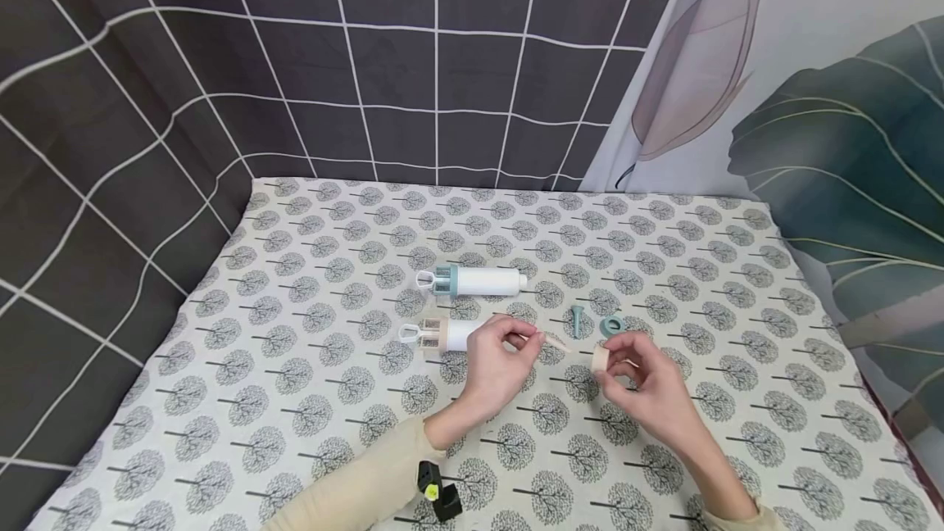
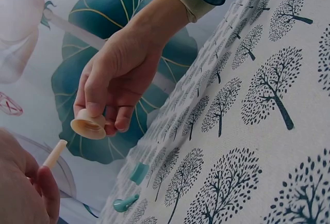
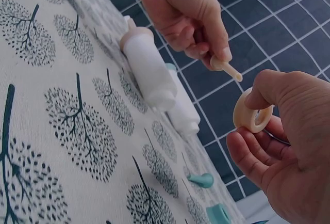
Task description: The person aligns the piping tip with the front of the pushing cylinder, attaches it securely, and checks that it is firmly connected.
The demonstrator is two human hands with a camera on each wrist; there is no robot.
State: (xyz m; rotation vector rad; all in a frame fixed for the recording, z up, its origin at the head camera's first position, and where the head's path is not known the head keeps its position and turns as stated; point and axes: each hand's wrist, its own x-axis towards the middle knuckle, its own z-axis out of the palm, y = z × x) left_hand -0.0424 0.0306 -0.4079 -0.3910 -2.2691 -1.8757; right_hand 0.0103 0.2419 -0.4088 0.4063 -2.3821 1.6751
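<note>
My left hand pinches a small cream tapered tube between thumb and forefinger, its thin end pointing right. My right hand grips a cream ring-shaped cap by its rim, the thumb opposite the fingers. In the right wrist view the hole of the cap shows, and the tip of the tube faces it across a short gap. Behind my left hand lies a white cylinder with a peach collar, partly hidden by that hand.
A second white cylinder with a teal collar lies farther back. Beyond my hands are a teal tapered tube and a teal ring cap. A tree-print cloth covers the table; a dark gridded curtain hangs behind.
</note>
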